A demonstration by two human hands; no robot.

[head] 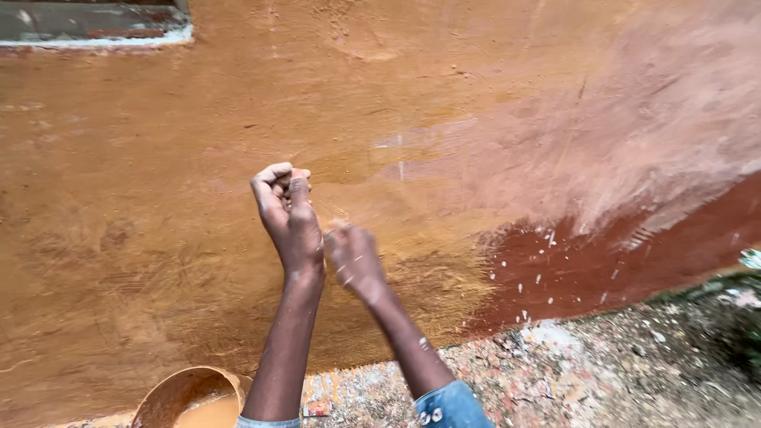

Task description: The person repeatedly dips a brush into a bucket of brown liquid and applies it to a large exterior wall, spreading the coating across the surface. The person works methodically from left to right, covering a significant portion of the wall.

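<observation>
A wall [158, 238] fills most of the view, coated in wet ochre mud across its left and middle, with pinkish smears at the upper right and bare dark-red plaster at the lower right. A window ledge [95, 32] is seen at the top left corner. Both hands are raised before the wall, close together. The left hand [287, 208] is curled into a tight fist; the right hand [354, 260] is blurred, its grip cannot be told. A bucket [190, 396] of mud stands on the speckled ground [602, 372] below.
</observation>
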